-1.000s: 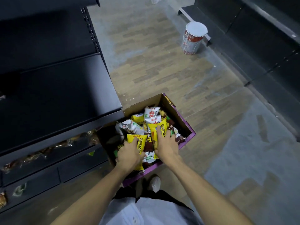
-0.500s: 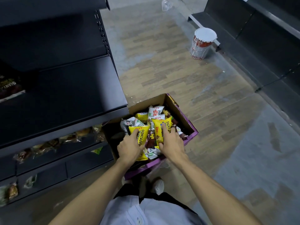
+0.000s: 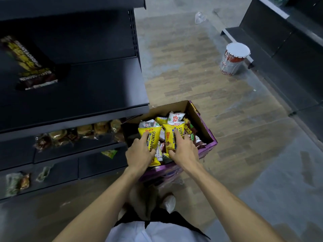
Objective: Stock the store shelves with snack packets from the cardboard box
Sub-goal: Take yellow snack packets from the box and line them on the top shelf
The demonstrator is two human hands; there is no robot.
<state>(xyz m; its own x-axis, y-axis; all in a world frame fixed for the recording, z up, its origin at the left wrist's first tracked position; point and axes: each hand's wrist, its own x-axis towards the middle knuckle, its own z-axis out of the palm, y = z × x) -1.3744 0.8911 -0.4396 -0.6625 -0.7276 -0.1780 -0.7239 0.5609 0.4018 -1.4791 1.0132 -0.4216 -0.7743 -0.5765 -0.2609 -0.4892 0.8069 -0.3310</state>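
Note:
A cardboard box [image 3: 203,123] with purple sides stands on the floor beside the dark shelf unit, full of snack packets. My left hand [image 3: 139,154] grips a yellow packet [image 3: 150,135] at the box's near left. My right hand [image 3: 183,151] grips a second yellow packet [image 3: 170,134] just to the right of it. Both packets are raised a little above the pile. White and brown packets [image 3: 175,117] lie behind them. A row of packets [image 3: 33,65] lies on the middle shelf [image 3: 97,95] at the far left.
Lower shelves hold wrapped snacks [image 3: 78,132] and a few loose packets [image 3: 17,182]. A red-and-white tin [image 3: 233,60] stands on the wooden floor at the right, near another dark shelf unit [image 3: 279,49]. A crumpled plastic bag [image 3: 200,17] lies farther back.
Both hands have closed on the two yellow packets and lifted them slightly out of the pile. The view has tilted up and left, showing more of the shelf.

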